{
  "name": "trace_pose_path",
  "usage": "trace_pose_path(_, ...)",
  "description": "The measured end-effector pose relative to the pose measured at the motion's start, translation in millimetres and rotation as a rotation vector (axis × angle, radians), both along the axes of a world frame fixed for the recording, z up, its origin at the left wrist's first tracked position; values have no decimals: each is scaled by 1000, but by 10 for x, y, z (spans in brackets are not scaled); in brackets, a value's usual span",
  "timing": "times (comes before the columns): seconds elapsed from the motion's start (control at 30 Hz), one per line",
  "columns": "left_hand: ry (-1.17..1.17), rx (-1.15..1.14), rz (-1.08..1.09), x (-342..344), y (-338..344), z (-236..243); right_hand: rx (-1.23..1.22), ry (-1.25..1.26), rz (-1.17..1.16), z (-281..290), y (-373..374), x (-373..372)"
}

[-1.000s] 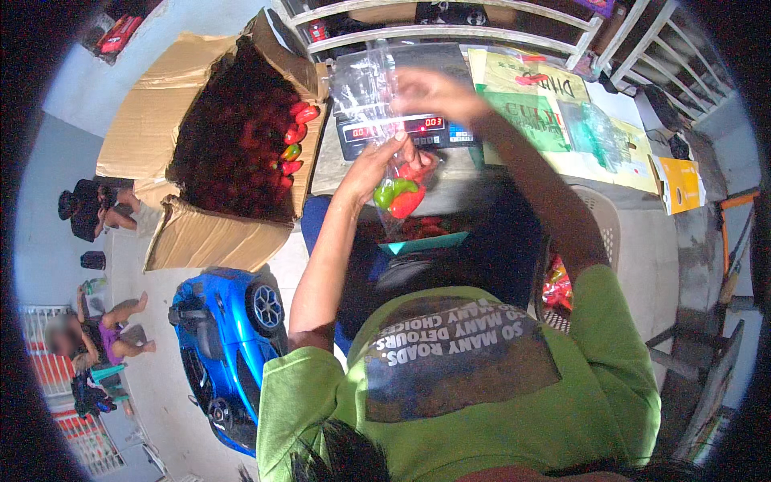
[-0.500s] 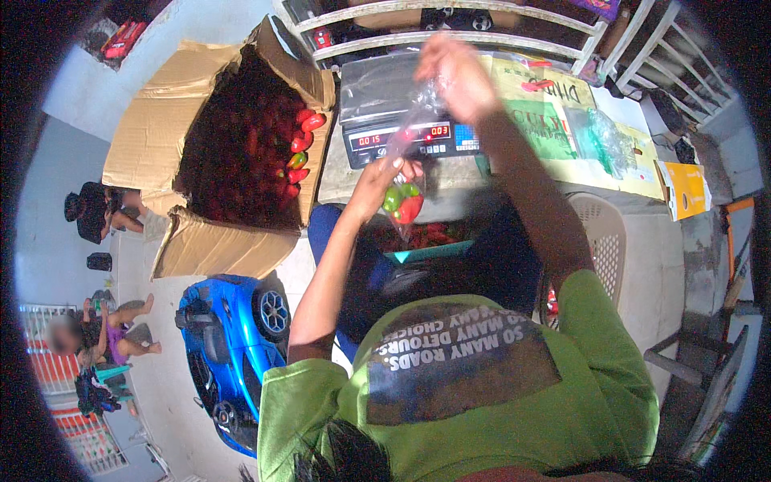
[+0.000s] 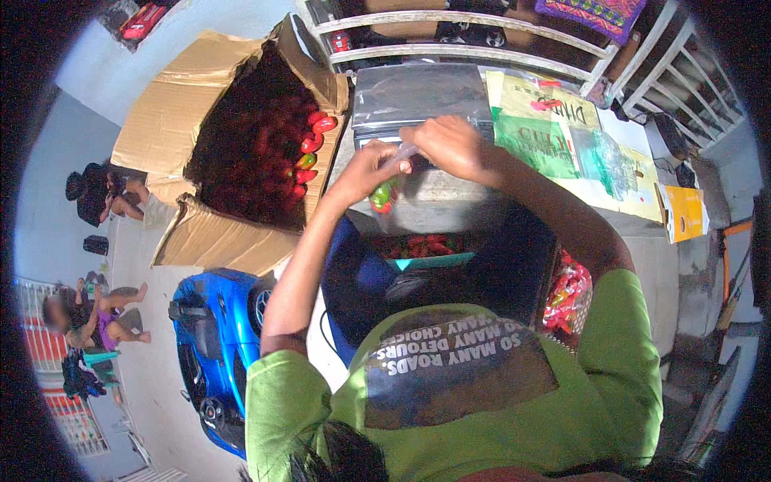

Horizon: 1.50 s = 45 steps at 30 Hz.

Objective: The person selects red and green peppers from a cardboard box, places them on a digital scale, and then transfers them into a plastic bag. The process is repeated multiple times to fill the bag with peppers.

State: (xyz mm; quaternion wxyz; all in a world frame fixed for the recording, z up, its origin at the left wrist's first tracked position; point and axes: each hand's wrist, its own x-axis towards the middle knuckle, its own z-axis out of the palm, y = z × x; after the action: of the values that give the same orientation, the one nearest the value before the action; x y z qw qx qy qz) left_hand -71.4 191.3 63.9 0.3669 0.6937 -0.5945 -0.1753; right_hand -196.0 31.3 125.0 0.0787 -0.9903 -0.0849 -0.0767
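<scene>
White rails (image 3: 458,16) cross the background, beyond the dark scale (image 3: 422,96) on our grey table (image 3: 454,193). Just on the near side of the scale, our left hand (image 3: 371,173) and right hand (image 3: 448,149) work side by side, the fingers of both clamped on the narrow neck of a clear bag (image 3: 383,198). Its filled end, green and red inside, hangs below our left hand, nearer us than the scale, whose front panel we mostly cover. Left of the scale stands an open cardboard box (image 3: 173,96) with red peppers (image 3: 324,124). Right of the scale, yellow and green sheets (image 3: 534,153) carry big dark, green and red letters; on our green shirt (image 3: 498,426), well nearer than the scale, pale capitals appear upside down.
</scene>
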Motion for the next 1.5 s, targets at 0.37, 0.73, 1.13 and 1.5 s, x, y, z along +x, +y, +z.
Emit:
trace_pose_path(0.37, -128, -92, 106, 227, 109, 229, 160, -74, 19, 91, -73, -69)
trace_pose_path(0.73, -303, -179, 34, 226, 224, 721, 192, -281, 69, -20, -531, -189)
trace_pose_path(1.13, 347, -58, 0, -1, -53, 832, 86, -542, -105, -159, -736, 14)
trace_pose_path(1.5, 742, 20, -7, 90, -157, 379, 49, -372, -264, -455, -492, 6)
